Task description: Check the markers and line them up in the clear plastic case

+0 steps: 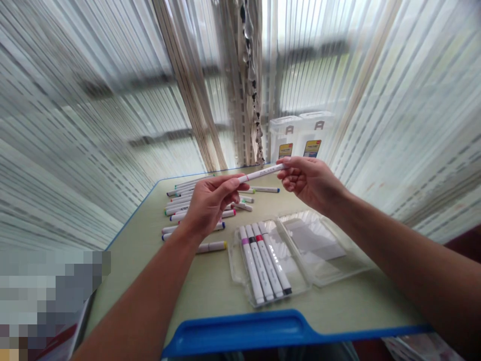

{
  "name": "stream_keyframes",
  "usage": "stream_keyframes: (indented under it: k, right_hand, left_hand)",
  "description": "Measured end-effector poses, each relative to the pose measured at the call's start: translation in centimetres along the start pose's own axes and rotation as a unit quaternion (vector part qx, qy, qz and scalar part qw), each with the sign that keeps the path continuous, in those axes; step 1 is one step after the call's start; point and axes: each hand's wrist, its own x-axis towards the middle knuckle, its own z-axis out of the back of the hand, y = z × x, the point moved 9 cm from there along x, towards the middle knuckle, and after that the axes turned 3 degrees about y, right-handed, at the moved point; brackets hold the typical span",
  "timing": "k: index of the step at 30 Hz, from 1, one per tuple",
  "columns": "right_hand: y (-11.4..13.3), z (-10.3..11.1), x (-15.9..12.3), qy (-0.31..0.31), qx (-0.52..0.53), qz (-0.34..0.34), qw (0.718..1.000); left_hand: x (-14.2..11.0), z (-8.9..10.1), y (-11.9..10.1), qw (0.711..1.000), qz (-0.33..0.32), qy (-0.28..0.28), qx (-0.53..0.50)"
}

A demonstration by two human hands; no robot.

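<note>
A slim white marker [262,173] is stretched between my two hands above the table. My left hand [216,200] pinches one end, near a thin pinkish ring. At the other end, my right hand [308,180] grips it between thumb and fingers. Below lies an opened clear plastic case [300,273]. Its left half bears several white markers [265,265] side by side, with purple, black and red bands showing on some. Many loose white markers [180,205] with coloured ends lie left of and behind my left hand, which hides part of them.
Two clear plastic boxes [300,131] with yellow labels stand at the table's back edge. A string curtain [124,100] with a beaded strand [253,90] hangs behind. The pale green table [131,281] has a blue front edge with a raised blue tray [240,333].
</note>
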Motion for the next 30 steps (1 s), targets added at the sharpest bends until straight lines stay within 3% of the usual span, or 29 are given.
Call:
stream_keyframes:
  k: [13,19,30]
  right_hand:
    - [0.4,-1.3,-0.5,0.054,-0.059,0.046,0.996]
    - [0.4,-1.4,-0.6,0.066,-0.144,0.079,0.984]
    - [1.4,-3.4,-2.1,0.097,-0.381,0.185,0.901]
  left_hand:
    - [0.2,0.8,0.9,0.999,0.018,-0.026,0.033]
    - [0.1,0.6,0.7,0.998,0.002,-0.023,0.057]
    - [-0.3,-1.1,0.7,0.991,-0.012,0.01,0.132]
